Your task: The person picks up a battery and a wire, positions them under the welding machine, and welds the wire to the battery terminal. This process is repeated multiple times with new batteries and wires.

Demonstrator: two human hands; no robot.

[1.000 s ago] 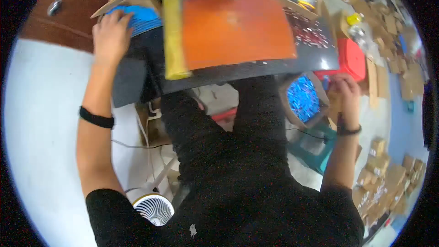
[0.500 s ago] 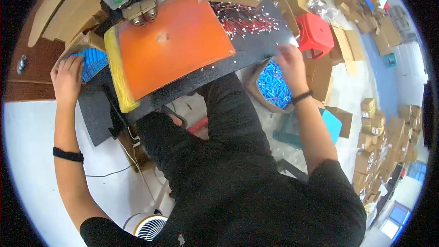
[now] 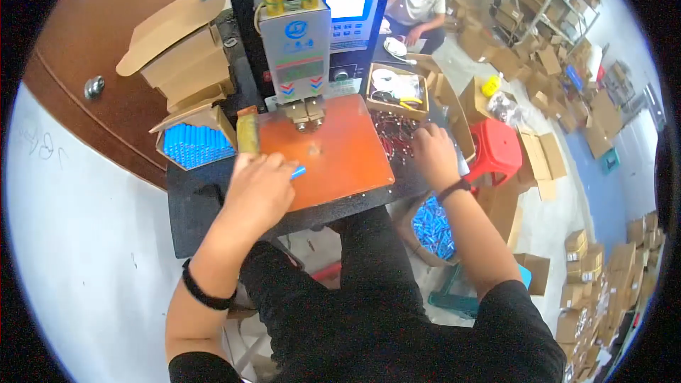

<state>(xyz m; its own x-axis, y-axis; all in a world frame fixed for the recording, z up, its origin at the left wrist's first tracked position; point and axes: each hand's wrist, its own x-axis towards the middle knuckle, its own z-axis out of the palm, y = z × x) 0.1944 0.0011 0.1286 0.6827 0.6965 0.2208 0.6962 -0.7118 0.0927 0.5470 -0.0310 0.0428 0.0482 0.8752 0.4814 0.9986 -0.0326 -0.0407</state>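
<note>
My left hand [image 3: 261, 186] is closed on a blue cylindrical battery cell [image 3: 299, 171], whose end sticks out past the fingers over the orange mat [image 3: 347, 159]. Above the mat's far part hang the two metal tips [image 3: 305, 125] of a spot welder [image 3: 296, 50]. My right hand [image 3: 435, 152] is at the right side of the black table, its fingers curled down at a spread of thin red wires [image 3: 394, 133] with white ends. What those fingers hold, if anything, is hidden. At the left, a cardboard box [image 3: 225, 122] holds stacked blue cells [image 3: 195, 143].
Below the table's right edge is a carton of loose blue cells [image 3: 433, 228]. A parts box [image 3: 399, 103] with yellow-handled pliers lies behind the wires. A red stool [image 3: 494, 147] stands at the right. Another person [image 3: 418, 7] sits beyond the machine.
My left hand has come from the box of stacked cells to the mat with a blue cell. My right hand has moved from above the carton to the wires. The view has tilted up.
</note>
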